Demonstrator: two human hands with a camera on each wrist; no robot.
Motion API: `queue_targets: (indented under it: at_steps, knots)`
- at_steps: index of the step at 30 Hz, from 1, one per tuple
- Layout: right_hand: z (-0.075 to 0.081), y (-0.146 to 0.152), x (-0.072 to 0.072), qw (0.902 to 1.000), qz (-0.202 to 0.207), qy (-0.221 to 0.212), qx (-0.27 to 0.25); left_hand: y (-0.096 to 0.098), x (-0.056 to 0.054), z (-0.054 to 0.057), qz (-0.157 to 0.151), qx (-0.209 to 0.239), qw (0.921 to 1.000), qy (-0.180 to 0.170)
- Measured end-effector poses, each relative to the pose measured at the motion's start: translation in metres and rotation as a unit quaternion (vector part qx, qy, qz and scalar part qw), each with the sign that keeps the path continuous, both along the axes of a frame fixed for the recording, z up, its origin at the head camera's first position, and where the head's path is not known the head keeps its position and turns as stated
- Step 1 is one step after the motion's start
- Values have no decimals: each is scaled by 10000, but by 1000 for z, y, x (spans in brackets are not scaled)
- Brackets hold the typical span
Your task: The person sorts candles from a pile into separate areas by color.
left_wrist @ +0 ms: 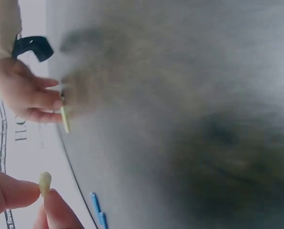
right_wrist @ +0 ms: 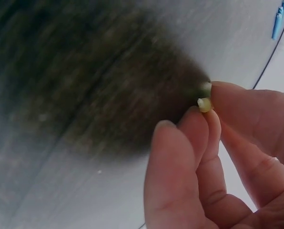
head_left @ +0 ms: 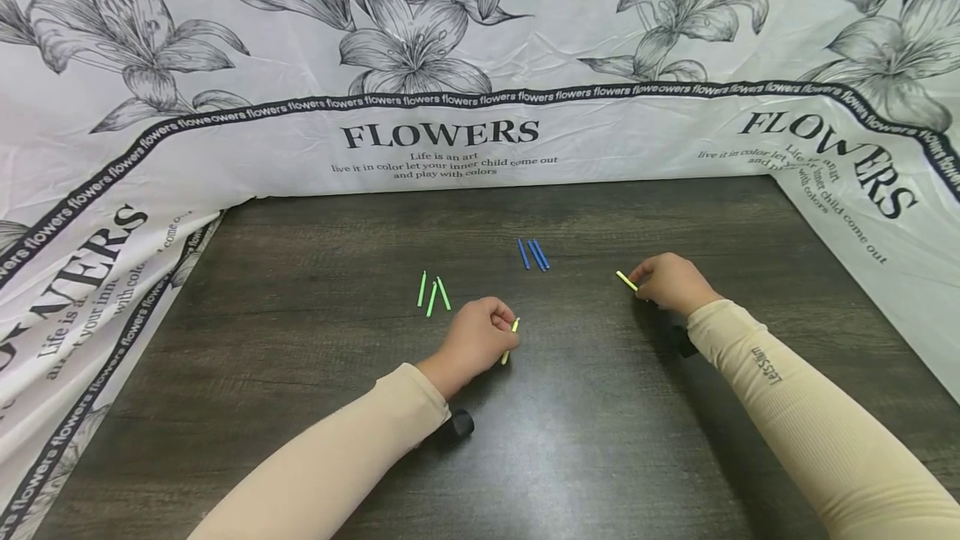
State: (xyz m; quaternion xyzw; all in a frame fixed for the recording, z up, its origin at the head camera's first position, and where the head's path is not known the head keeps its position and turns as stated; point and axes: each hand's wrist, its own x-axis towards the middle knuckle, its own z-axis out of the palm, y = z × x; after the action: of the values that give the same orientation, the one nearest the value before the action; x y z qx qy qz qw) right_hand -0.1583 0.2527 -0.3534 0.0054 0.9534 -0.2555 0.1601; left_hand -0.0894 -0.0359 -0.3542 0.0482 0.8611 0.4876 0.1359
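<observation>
Near the middle of the table, my left hand [head_left: 478,338] pinches a thin yellow candle [head_left: 515,326] between thumb and fingers. That candle [left_wrist: 45,180] appears end-on at the fingertips in the left wrist view. Farther right, my right hand [head_left: 672,283] pinches a second yellow candle [head_left: 626,280], which sticks out to the left. In the right wrist view only the wick end of this candle [right_wrist: 205,105] shows between the fingertips. Three green candles [head_left: 432,299] lie left of and beyond my left hand. Three blue candles [head_left: 537,255] lie farther back, between the two hands.
The dark wood-grain table [head_left: 300,273] runs back to a white flower-printed cloth [head_left: 450,144], which rises behind it and along both sides. A black wrist-camera piece [head_left: 461,424] hangs under the left wrist, another [head_left: 684,342] under the right.
</observation>
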Motion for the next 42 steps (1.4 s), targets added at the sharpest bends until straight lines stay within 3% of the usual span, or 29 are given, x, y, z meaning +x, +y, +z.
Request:
queue_targets:
  at_steps: [14,21,34,42]
  knots:
    - [-3,3,-1,9999,-38,-83,-106,29,-18,-1,552,813,9952,-47]
    - [-1,2,-1,9999,-12,-84,-104,41,-26,-2,922,1247,9874,-310]
    - [-1,2,-3,9999,35,-123,-50,80,-39,-2,1118,1707,9765,-693]
    - [-1,0,-4,9999,-41,-108,73,103,-45,-6,1369,2068,9661,-720]
